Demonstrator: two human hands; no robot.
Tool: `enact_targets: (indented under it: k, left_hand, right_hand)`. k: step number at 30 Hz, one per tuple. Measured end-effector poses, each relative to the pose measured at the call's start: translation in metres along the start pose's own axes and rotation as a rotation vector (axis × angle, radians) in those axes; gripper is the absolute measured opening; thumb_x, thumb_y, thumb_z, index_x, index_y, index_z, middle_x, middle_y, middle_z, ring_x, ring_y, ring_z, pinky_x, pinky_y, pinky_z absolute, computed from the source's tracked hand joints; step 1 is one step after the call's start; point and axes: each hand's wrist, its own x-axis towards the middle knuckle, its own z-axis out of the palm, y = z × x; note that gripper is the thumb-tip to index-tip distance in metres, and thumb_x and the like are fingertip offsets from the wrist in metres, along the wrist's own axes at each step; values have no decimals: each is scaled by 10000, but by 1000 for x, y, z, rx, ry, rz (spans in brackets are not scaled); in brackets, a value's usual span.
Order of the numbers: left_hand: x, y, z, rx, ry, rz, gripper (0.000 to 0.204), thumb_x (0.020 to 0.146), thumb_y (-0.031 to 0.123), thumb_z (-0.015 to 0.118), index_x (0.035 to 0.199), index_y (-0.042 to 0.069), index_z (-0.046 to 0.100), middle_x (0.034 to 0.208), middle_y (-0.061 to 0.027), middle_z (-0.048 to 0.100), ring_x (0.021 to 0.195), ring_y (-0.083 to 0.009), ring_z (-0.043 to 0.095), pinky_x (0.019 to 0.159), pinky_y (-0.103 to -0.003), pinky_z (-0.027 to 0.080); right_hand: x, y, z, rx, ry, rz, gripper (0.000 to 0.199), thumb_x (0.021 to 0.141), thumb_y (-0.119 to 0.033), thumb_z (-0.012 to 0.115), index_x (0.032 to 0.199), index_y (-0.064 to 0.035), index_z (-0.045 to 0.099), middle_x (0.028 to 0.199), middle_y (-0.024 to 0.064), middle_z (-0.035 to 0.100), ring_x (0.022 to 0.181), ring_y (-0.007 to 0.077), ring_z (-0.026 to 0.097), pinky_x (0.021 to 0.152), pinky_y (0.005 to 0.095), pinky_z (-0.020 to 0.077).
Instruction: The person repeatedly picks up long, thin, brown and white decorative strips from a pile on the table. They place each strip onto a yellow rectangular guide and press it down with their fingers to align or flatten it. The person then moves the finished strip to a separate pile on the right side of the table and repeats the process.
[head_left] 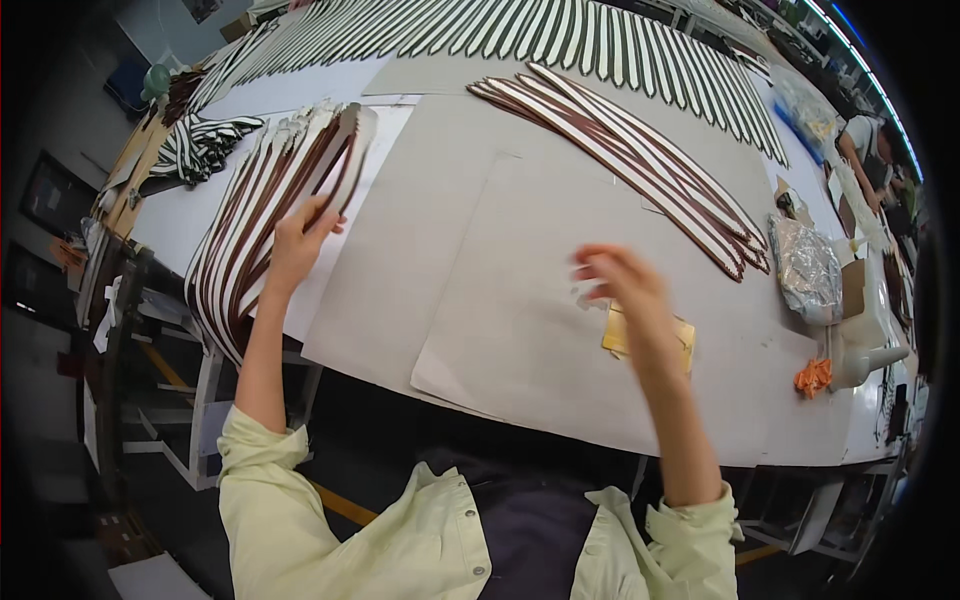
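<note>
My left hand (pixel 296 245) is closed on a brown-and-white strip (pixel 352 170) at the right side of a bundle. That bundle of long brown-and-white strips (pixel 262 190) lies on the left of the table, its near ends hanging over the front edge. My right hand (pixel 628 290) is in the air over the right half of the table, smeared by motion with its fingers bent. Whether it holds anything I cannot make out. Partly hidden by my right wrist is a flat yellow, shiny thing (pixel 618 332) on the table.
Another brown-and-white strip pile (pixel 630 150) lies farther back on the grey table cover (pixel 480 270). Rows of dark-edged white strips (pixel 500 30) fan across the far side. On the right are a clear plastic bag (pixel 805 268), a white bottle (pixel 862 365) and an orange crumpled thing (pixel 813 378). Someone (pixel 868 150) is beyond.
</note>
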Motion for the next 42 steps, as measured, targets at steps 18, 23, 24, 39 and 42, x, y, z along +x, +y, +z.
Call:
enact_targets:
  k: [18, 23, 24, 39, 42]
  left_hand:
    - [-145, 53, -83, 437, -165, -282, 331, 836, 211, 841, 1097, 44, 724, 781, -90, 685, 724, -198, 677, 681, -335, 516]
    - [-173, 130, -84, 125, -296, -465, 219, 875, 152, 815, 960, -26, 720, 757, -77, 689, 690, -126, 648, 644, -275, 492]
    - [-161, 149, -85, 225, -284, -415, 215, 874, 146, 814, 961, -26, 719, 769, -92, 697, 696, -142, 666, 649, -283, 500]
    - [-30, 231, 275, -186, -727, 198, 290, 961, 159, 743, 1172, -32, 685, 1033, -152, 755, 951, -236, 724, 877, -343, 557]
    - [-32, 230, 300, -294, -760, 59, 199, 969, 104, 733, 1114, -31, 714, 956, -74, 768, 894, -130, 703, 851, -281, 552]
  right_hand:
    - [13, -57, 162, 617, -213, -150, 325, 1031, -252, 702, 1096, 66, 697, 961, 156, 755, 868, 216, 736, 822, 363, 582]
    - [-36, -25, 97, 819, -93, -86, 240, 1042, -207, 678, 1017, 26, 731, 887, 123, 746, 834, 223, 745, 748, 355, 590]
    - [-42, -23, 87, 822, -73, -97, 228, 1046, -200, 671, 1008, 17, 731, 897, 124, 745, 840, 227, 748, 737, 351, 592]
    - [-37, 37, 40, 887, 130, 18, 294, 1071, -210, 632, 1191, 54, 677, 1104, 99, 715, 1034, 176, 718, 865, 317, 613]
    - [-61, 51, 15, 623, 172, -61, 273, 1053, -148, 632, 1232, 56, 665, 1190, 107, 694, 1016, 175, 692, 862, 330, 599]
